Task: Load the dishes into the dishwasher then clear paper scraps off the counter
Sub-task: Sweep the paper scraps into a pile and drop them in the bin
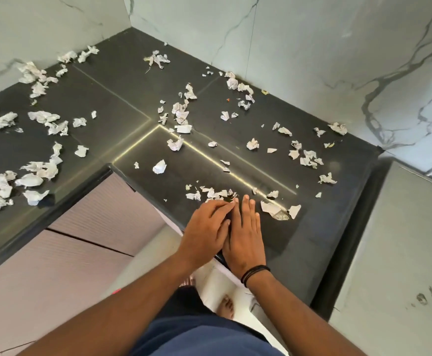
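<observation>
Both hands lie flat on the dark L-shaped table (101, 98) near its front edge, side by side and touching, fingers extended toward the wall. The left hand (207, 227) angles rightward, its fingertips meeting the side of the right hand (245, 235); neither hand clasps anything. The fingertips touch a small cluster of paper scraps (211, 194) just ahead of them. A black wristband (254, 273) circles the right wrist.

Two larger torn pieces (271, 208) lie just right of the right hand. Crumpled white scraps are scattered over both wings of the table, too many for a reliable count. Marble-patterned wall panels (312, 47) back the table. Two bare feet show on the floor below.
</observation>
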`<state>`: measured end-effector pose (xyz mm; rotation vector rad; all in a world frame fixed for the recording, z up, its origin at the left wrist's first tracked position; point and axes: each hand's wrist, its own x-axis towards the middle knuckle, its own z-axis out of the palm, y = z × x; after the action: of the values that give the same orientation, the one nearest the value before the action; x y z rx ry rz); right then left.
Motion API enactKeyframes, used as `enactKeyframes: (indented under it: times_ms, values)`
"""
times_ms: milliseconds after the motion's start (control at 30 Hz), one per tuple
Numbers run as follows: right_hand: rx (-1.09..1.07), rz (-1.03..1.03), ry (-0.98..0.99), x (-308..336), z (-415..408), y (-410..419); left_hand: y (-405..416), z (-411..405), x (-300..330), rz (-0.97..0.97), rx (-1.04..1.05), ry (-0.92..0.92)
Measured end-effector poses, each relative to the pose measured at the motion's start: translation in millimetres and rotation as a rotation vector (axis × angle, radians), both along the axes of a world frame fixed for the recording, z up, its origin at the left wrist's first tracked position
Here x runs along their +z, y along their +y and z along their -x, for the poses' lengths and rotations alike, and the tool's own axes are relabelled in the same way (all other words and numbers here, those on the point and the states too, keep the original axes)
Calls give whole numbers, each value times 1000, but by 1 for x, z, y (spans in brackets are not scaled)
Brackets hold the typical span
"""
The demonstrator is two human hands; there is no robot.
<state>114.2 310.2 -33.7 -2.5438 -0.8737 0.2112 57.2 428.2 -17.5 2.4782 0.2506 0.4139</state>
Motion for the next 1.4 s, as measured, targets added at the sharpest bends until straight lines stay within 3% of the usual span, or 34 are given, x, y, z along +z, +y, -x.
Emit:
enactKeyframes:
  times_ms: [100,200,367,567,667,800,1000,1100,1167,1400]
  values:
    - [109,-10,-26,4,16,6,0,17,-3,50,167,-46]
    - [182,64,-33,0,21,18,17,27,-12,134,206,-27]
    - [162,214,-88,-11,0,49,55,26,-17,4,40,-14]
    - [126,267,-107,-15,-33,86,97,5,-15,-4,-118,21]
    - [85,205,-95,-14,-40,95,110,0,-12,-63,-151,-27]
    - [54,41,-131,-7,-32,98,123,3,-5,-54,59,-123]
    - [394,-238,-196,2,-1,112,157,-6,3,164,236,-199]
    - [675,-52,-116,-2,3,126,181,-13,1,179,252,-198]
    - [780,104,-163,-9,-4,137,194,-17,-2,178,273,-197]
    - [522,306,-179,-8,-68,180,219,-7,-3,120,450,-211]
